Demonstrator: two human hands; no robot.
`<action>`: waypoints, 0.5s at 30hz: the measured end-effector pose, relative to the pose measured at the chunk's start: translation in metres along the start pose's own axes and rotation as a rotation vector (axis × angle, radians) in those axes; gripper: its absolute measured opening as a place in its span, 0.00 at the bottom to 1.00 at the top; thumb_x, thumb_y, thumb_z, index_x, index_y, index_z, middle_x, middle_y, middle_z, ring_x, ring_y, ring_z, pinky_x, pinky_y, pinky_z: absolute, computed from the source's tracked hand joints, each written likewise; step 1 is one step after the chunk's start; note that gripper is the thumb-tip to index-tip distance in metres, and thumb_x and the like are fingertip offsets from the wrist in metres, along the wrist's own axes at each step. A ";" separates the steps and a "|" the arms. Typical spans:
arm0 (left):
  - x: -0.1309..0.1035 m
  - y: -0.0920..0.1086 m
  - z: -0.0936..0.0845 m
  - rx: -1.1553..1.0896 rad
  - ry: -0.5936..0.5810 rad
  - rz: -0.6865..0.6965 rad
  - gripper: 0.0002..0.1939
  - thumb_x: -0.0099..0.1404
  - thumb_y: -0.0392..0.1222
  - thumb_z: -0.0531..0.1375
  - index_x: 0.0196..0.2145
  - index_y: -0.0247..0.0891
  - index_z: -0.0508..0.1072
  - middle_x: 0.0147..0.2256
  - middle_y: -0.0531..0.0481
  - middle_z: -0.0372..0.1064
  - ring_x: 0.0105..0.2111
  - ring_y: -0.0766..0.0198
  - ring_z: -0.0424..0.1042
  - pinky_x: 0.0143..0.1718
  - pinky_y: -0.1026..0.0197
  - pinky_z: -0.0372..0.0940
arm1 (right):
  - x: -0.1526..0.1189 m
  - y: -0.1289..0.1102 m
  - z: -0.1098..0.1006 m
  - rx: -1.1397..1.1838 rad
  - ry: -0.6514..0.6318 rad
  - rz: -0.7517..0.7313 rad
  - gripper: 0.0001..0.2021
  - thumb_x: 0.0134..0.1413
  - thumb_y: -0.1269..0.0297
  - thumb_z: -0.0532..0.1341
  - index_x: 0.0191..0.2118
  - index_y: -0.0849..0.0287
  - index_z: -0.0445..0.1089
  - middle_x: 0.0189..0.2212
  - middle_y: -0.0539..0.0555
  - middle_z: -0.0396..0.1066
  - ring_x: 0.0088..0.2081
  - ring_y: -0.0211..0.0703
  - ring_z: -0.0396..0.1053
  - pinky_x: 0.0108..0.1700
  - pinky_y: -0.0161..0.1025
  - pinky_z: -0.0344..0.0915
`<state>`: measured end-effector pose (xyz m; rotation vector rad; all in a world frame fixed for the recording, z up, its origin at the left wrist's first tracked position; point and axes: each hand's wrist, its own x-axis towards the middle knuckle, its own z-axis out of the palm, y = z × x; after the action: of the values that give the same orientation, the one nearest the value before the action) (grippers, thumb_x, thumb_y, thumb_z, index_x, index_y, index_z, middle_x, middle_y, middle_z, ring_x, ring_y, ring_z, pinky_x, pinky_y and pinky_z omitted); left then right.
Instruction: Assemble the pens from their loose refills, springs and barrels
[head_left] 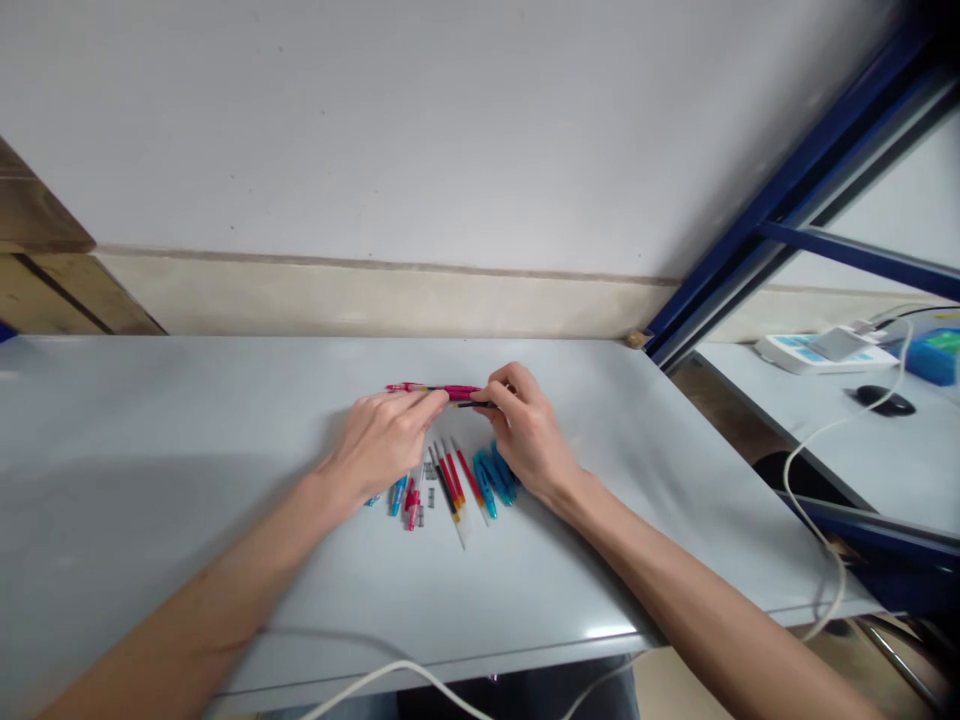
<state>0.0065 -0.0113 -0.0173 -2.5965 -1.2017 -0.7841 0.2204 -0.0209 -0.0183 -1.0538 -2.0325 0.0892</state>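
Note:
My left hand (394, 432) has its fingers pressed together beside a pink pen barrel (459, 392); what they grip, if anything, is hidden. My right hand (525, 425) pinches a thin black pen refill (474, 404), whose end points toward the left fingertips. Behind the left fingers a pink clear pen part (405, 387) lies in line with the barrel. Below the hands, red refills (454, 478) and a black refill (444, 480) lie side by side. Light-blue pen barrels (493, 478) lie partly under my right hand. Pink caps (412, 505) and a blue cap (398, 495) lie near my left wrist.
Small clear grey pieces (430, 482) lie between the caps and refills. A white cable (799, 470) hangs down on the right. Beyond the blue metal frame (720, 240) are a black mouse (885, 401) and a white device (825, 352). A wall (375, 150) bounds the table's back.

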 end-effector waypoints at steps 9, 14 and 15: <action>0.005 0.007 -0.001 0.081 -0.163 0.023 0.12 0.67 0.26 0.52 0.37 0.39 0.71 0.36 0.49 0.74 0.36 0.57 0.74 0.32 0.57 0.59 | 0.001 -0.002 0.003 -0.044 -0.223 -0.036 0.10 0.71 0.68 0.54 0.45 0.58 0.72 0.39 0.57 0.68 0.40 0.46 0.66 0.44 0.43 0.66; 0.006 -0.003 -0.003 0.019 -0.182 -0.119 0.17 0.59 0.22 0.50 0.36 0.41 0.70 0.36 0.50 0.75 0.34 0.58 0.73 0.29 0.58 0.53 | 0.011 0.021 -0.017 -0.053 -0.103 0.016 0.10 0.68 0.72 0.55 0.38 0.58 0.73 0.35 0.55 0.69 0.38 0.45 0.67 0.43 0.41 0.64; 0.005 -0.009 -0.004 0.005 -0.171 -0.164 0.16 0.59 0.22 0.51 0.35 0.41 0.70 0.35 0.51 0.75 0.34 0.58 0.73 0.29 0.58 0.52 | 0.013 0.027 -0.024 -0.056 -0.017 0.057 0.10 0.67 0.73 0.56 0.36 0.59 0.73 0.35 0.55 0.69 0.38 0.45 0.68 0.43 0.41 0.64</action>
<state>0.0012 -0.0034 -0.0114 -2.6311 -1.4773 -0.5941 0.2506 -0.0008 -0.0054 -1.1500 -2.0307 0.0715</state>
